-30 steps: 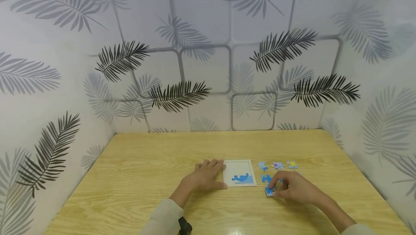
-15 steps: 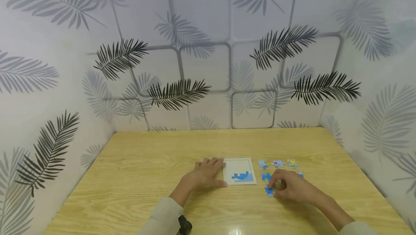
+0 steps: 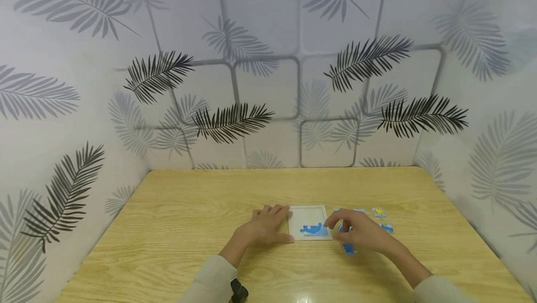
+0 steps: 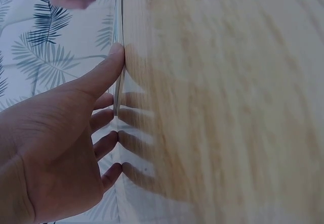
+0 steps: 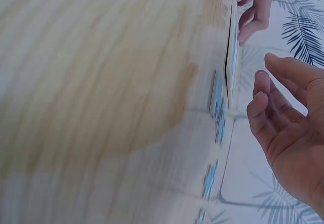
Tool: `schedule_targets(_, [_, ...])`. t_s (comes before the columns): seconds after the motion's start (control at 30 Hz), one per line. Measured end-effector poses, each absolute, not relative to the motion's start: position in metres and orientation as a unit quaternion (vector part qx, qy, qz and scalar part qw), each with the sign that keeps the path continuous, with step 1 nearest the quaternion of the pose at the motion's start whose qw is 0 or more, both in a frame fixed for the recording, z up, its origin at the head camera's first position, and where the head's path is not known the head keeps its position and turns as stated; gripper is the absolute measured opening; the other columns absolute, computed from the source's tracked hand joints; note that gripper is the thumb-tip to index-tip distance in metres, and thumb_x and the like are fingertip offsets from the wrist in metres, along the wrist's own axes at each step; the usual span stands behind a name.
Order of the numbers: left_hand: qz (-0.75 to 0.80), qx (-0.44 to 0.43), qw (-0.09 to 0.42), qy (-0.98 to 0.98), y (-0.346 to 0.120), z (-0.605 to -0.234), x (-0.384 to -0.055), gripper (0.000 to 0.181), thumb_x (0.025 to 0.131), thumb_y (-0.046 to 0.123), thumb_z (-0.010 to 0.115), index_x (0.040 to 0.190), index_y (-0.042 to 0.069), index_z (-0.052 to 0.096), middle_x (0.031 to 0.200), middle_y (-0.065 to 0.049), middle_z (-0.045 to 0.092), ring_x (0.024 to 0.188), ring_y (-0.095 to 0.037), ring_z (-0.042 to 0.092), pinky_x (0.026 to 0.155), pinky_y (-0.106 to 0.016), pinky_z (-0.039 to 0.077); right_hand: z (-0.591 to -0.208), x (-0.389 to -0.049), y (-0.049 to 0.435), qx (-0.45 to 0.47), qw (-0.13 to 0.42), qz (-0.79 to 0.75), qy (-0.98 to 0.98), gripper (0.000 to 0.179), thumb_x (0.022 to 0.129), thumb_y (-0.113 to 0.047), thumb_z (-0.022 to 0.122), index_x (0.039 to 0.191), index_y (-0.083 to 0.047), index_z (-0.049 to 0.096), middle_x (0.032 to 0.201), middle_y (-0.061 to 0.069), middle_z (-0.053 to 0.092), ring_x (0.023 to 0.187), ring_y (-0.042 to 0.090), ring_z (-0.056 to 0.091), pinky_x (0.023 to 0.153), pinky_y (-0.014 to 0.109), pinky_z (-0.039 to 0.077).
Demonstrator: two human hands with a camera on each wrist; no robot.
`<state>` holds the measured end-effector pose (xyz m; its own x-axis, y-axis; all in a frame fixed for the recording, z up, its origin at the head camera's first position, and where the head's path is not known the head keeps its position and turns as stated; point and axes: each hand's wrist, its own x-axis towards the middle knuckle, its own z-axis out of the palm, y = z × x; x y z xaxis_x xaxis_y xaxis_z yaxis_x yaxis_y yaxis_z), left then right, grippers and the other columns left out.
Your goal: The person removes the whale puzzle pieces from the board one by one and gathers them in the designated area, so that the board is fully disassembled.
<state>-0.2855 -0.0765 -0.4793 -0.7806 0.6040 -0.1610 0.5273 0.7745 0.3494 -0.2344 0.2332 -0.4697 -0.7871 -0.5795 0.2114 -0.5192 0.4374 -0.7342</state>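
Observation:
A square white puzzle tray (image 3: 305, 215) lies on the table with joined blue pieces (image 3: 311, 230) in its lower part. My left hand (image 3: 268, 226) rests along its left side, fingers spread; in the left wrist view the thumb (image 4: 109, 70) touches the tray's edge. My right hand (image 3: 362, 230) hovers beside the tray's right rim, above loose pieces. Its fingers bend loosely, and the right wrist view shows a gap between thumb and fingers (image 5: 260, 100) with nothing held. Below it lies a blue puzzle piece (image 3: 349, 249). Other pieces are partly hidden behind this hand.
A sun piece (image 3: 379, 212) and a blue-and-white piece (image 3: 387, 228) lie right of the right hand. The wooden table (image 3: 201, 210) meets a leaf-patterned wall (image 3: 268, 84) at its back and sides. A black strap part (image 3: 238, 291) shows at the left wrist.
My right hand has lifted off the front blue piece and moved left toward the tray. That piece stays on the table. The left hand keeps its place.

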Motion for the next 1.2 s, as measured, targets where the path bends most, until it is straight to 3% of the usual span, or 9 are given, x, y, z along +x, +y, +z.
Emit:
schedule_targets(0.23, [0.134, 0.295, 0.135, 0.936, -0.076, -0.478, -0.286, 0.087, 0.097, 0.058, 0.066, 0.165, 0.016, 0.03, 0.168, -0.006, 0.032, 0.152, -0.034, 0.029, 0.118, -0.061, 0.024, -0.477, -0.248, 0.206, -0.31, 0.021, -0.424, 0.851, 0.033, 0.092, 0.003, 0.073, 0.124, -0.006, 0.068, 0.118, 0.018, 0.064, 0.076, 0.013, 0.062, 0.068, 0.028, 0.055])
schedule_targets(0.57, [0.134, 0.294, 0.138, 0.936, -0.075, -0.481, -0.287, 0.091, 0.096, 0.059, 0.067, 0.166, 0.015, 0.027, 0.168, -0.007, 0.032, 0.151, -0.035, 0.029, 0.117, -0.062, 0.024, -0.484, -0.258, 0.188, -0.297, 0.052, -0.411, 0.86, 0.035, 0.09, -0.004, 0.08, 0.122, -0.004, 0.068, 0.118, 0.016, 0.063, 0.074, 0.012, 0.057, 0.065, 0.027, 0.054])
schedule_targets(0.93, [0.134, 0.302, 0.132, 0.935, -0.077, -0.48, -0.284, 0.091, 0.097, 0.058, 0.066, 0.165, 0.013, 0.027, 0.167, -0.008, 0.033, 0.15, -0.037, 0.031, 0.115, -0.062, 0.026, -0.484, -0.259, 0.181, -0.25, 0.079, -0.4, 0.878, 0.03, 0.087, 0.003, 0.079, 0.115, -0.007, 0.073, 0.108, 0.008, 0.067, 0.07, 0.013, 0.053, 0.06, 0.025, 0.048])
schedule_targets(1.2, [0.127, 0.302, 0.121, 0.937, -0.075, -0.489, -0.291, 0.092, 0.096, 0.059, 0.067, 0.166, 0.014, 0.027, 0.166, -0.007, 0.034, 0.149, -0.036, 0.032, 0.115, -0.063, 0.026, -0.484, -0.259, 0.183, -0.279, 0.072, -0.39, 0.874, 0.032, 0.089, 0.004, 0.076, 0.117, -0.01, 0.069, 0.109, 0.009, 0.059, 0.079, 0.016, 0.055, 0.068, 0.027, 0.052])
